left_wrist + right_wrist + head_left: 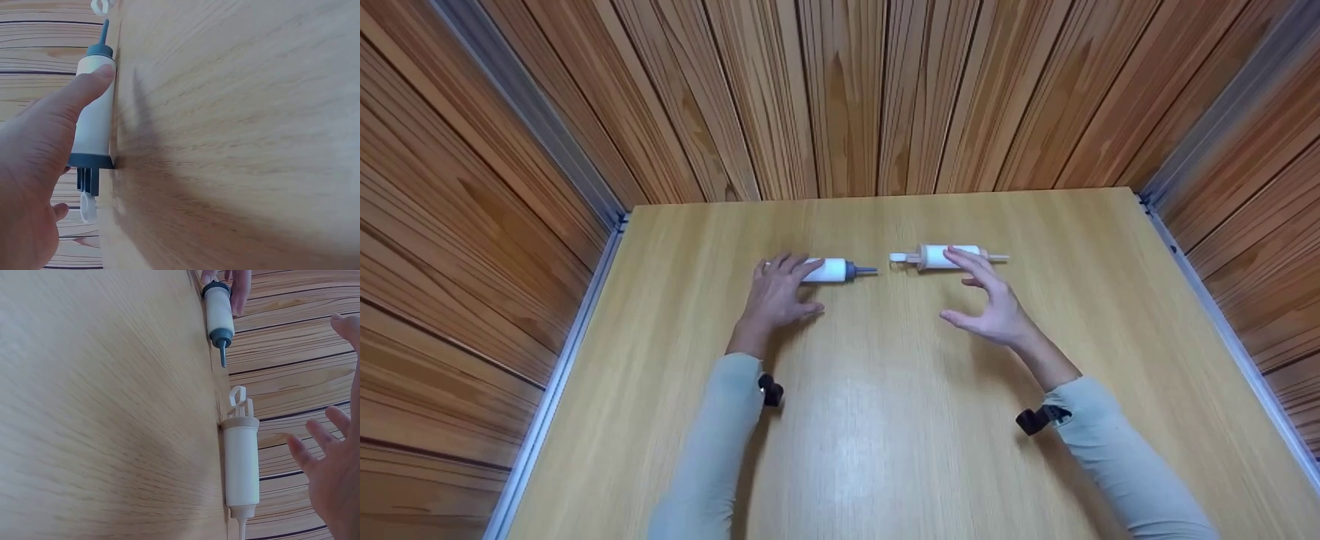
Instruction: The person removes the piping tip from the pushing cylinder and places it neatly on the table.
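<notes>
Two white syringe-like tubes lie end to end on the table. The left tube (829,271) has a dark blue-grey collar and nozzle pointing right; in the left wrist view its dark flange and a pale handle show at the other end of the tube (95,124). My left hand (777,296) is over its rear part, fingers spread and relaxed; whether they touch it is unclear. The right tube (941,256) has beige ends, its white handle facing left and its thin nozzle right. Beside it, my right hand (997,307) is spread with thumb apart, holding nothing, in the right wrist view too (332,478).
The wooden table (855,420) is bounded by wood-panelled walls (847,97) at the back and both sides. Metal rails (559,360) run along the table's side edges. A small black device (771,391) is strapped at each wrist over the light sleeves.
</notes>
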The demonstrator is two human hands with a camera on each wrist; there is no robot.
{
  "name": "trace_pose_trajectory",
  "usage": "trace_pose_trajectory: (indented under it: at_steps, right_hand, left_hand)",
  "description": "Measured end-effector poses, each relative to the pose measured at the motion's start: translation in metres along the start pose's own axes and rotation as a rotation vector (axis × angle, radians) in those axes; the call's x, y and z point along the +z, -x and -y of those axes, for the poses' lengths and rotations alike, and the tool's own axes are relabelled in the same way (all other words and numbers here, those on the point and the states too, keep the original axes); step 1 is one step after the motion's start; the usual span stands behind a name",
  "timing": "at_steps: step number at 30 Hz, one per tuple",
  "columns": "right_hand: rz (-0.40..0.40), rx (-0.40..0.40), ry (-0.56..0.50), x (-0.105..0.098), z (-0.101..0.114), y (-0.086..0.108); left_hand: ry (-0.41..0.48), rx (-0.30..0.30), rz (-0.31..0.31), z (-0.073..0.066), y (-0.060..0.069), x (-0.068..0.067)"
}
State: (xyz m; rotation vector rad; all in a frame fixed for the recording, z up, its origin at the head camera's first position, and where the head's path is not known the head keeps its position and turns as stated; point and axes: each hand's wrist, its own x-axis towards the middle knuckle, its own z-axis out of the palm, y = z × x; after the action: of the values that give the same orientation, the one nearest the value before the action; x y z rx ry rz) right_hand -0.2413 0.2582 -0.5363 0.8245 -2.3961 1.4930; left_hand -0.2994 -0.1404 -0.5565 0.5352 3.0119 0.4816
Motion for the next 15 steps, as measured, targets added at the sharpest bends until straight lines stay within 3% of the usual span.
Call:
trace_pose_trajectory:
  at_steps: [7, 15]
  right_hand:
    - [0.002, 0.026, -0.034, 0.0011, -0.0024, 0.0007]
    - [-0.044, 0.067, -0.151, 0.0084, -0.0059, 0.0008]
  left_hand:
    - [0.024, -0.014, 0.014, 0.0022, 0.0020, 0.0018]
    - [0.109, -0.041, 0.024, 0.0044, 0.0067, 0.0084]
